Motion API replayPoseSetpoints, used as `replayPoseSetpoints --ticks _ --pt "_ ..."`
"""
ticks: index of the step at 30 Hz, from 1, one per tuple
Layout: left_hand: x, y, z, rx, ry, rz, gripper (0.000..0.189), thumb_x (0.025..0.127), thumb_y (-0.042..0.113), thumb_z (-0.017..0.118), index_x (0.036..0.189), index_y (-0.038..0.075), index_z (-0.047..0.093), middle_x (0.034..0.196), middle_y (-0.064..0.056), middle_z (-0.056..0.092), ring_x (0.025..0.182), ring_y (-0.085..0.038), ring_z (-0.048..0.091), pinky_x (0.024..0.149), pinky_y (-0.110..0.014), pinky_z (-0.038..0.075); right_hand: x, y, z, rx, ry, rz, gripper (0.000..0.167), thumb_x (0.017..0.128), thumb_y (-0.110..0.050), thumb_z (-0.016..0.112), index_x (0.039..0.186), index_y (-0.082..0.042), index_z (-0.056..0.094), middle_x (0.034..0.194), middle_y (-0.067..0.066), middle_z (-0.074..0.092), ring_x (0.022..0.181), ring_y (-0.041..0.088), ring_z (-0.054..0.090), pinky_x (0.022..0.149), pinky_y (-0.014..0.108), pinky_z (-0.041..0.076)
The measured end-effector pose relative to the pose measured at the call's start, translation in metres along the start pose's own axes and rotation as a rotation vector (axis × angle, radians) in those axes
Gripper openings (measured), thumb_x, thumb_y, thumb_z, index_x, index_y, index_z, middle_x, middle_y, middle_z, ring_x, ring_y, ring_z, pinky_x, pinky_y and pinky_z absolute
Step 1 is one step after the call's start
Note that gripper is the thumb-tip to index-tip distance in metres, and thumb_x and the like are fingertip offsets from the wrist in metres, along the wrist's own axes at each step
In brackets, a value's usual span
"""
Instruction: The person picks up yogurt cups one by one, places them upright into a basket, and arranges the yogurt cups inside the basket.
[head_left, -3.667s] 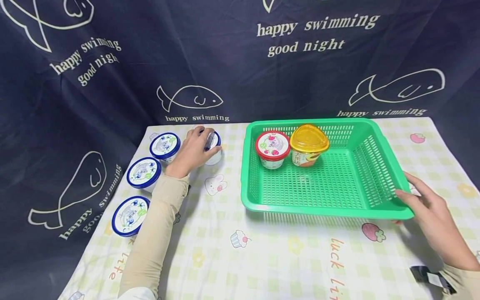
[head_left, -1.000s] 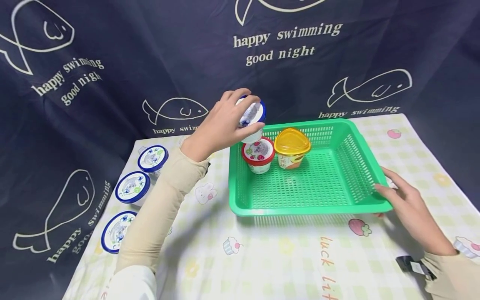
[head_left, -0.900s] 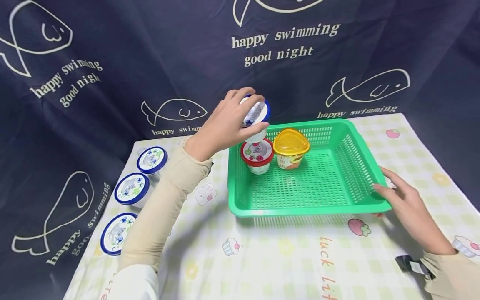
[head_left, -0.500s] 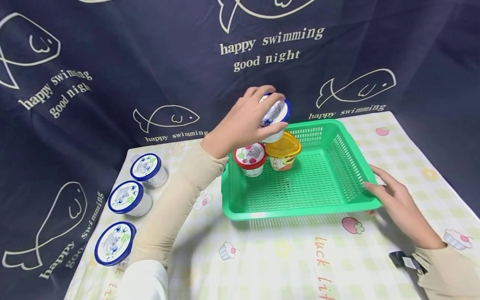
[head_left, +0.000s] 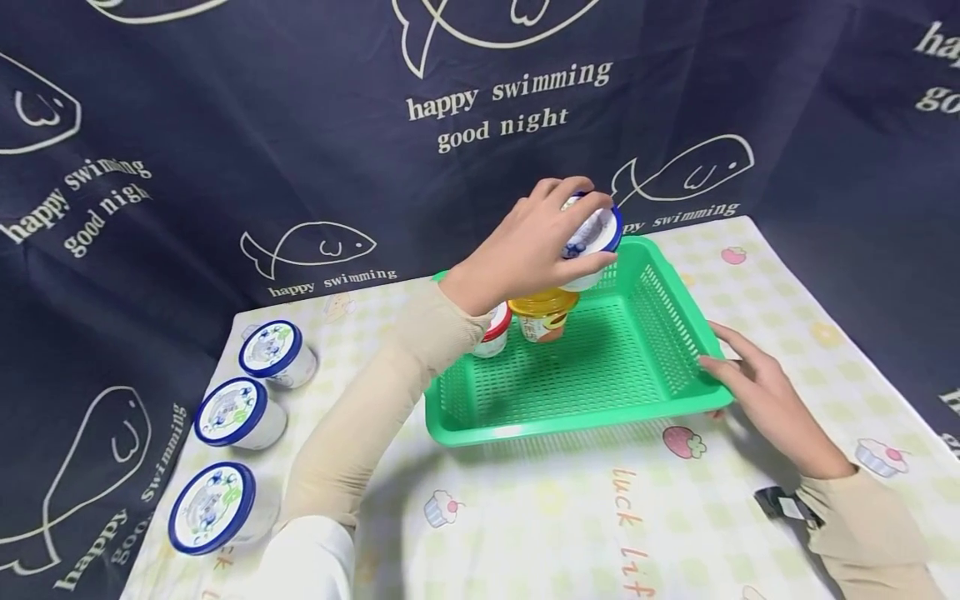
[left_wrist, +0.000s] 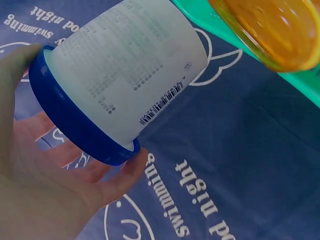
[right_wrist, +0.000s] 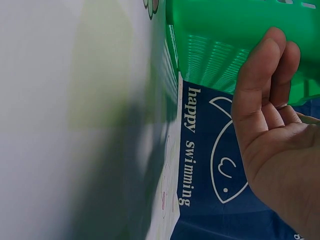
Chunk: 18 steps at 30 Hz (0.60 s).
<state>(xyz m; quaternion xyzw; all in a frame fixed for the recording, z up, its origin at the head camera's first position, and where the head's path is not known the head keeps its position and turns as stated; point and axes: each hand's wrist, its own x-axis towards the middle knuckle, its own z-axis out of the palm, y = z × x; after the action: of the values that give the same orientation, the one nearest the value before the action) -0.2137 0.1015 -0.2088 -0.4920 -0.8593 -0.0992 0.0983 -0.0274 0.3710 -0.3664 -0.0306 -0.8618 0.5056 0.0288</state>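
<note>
My left hand (head_left: 528, 242) grips a white tub with a blue lid (head_left: 597, 233) by its lid, over the back of the green plastic basket (head_left: 555, 427). In the left wrist view the tub (left_wrist: 127, 70) shows its printed side and a barcode. My right hand (head_left: 772, 408) holds the basket's right end, thumb over the rim and fingers beneath. In the right wrist view those fingers (right_wrist: 257, 75) curl up against the basket's underside. Within the basket stand a red-lidded tub (head_left: 493, 336), partly hidden by my left arm, and a yellow-lidded cup (head_left: 542, 323).
Three blue-lidded tubs, a rear one (head_left: 276, 354), a middle one (head_left: 238, 414) and a front one (head_left: 219, 510), stand along the table's left side. A patterned cloth (head_left: 517, 517) covers the table. Behind hangs a dark blue curtain (head_left: 315, 150) with fish prints.
My left hand picked up the blue-lidded tub from the table and carried it right, past the red-lidded tub and over the yellow-lidded cup. My right hand keeps holding the basket while the view shifts.
</note>
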Motion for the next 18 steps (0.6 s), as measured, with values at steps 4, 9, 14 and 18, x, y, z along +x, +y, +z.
replayPoseSetpoints --ticks 4,9,14,18 --pt "0.008 0.004 0.008 -0.012 -0.004 0.021 0.061 0.095 0.063 0.049 0.143 0.025 0.049 0.148 0.001 0.041 0.135 -0.021 0.038 0.097 -0.037 0.042 0.0 0.001 0.0 -0.009 0.005 -0.001 0.056 0.106 -0.029 0.049 0.157 -0.022 0.03 0.088 0.008 0.074 0.07 0.021 0.071 0.075 0.016 0.043" --pt "0.019 0.008 0.019 -0.025 -0.026 0.023 0.062 0.095 0.065 0.047 0.144 0.028 0.047 0.15 0.002 0.039 0.136 -0.019 0.036 0.099 -0.035 0.041 0.0 0.0 0.001 0.007 0.011 0.006 0.055 0.106 -0.029 0.05 0.156 -0.021 0.031 0.08 0.008 0.073 0.062 0.023 0.068 0.066 0.025 0.049" --pt "0.027 0.009 0.033 -0.026 -0.05 0.035 0.063 0.095 0.065 0.048 0.145 0.027 0.046 0.152 -0.001 0.039 0.139 -0.02 0.034 0.1 -0.036 0.041 0.0 -0.002 0.002 0.019 0.014 0.011 0.054 0.105 -0.03 0.05 0.156 -0.02 0.032 0.075 0.009 0.071 0.057 0.025 0.065 0.06 0.031 0.051" --pt "0.034 0.012 0.046 -0.01 -0.066 0.067 0.061 0.096 0.063 0.048 0.145 0.027 0.047 0.152 -0.002 0.038 0.138 -0.022 0.036 0.098 -0.036 0.042 -0.001 -0.001 0.0 0.013 0.021 0.017 0.055 0.105 -0.03 0.05 0.156 -0.02 0.031 0.074 0.009 0.071 0.056 0.026 0.065 0.059 0.031 0.051"
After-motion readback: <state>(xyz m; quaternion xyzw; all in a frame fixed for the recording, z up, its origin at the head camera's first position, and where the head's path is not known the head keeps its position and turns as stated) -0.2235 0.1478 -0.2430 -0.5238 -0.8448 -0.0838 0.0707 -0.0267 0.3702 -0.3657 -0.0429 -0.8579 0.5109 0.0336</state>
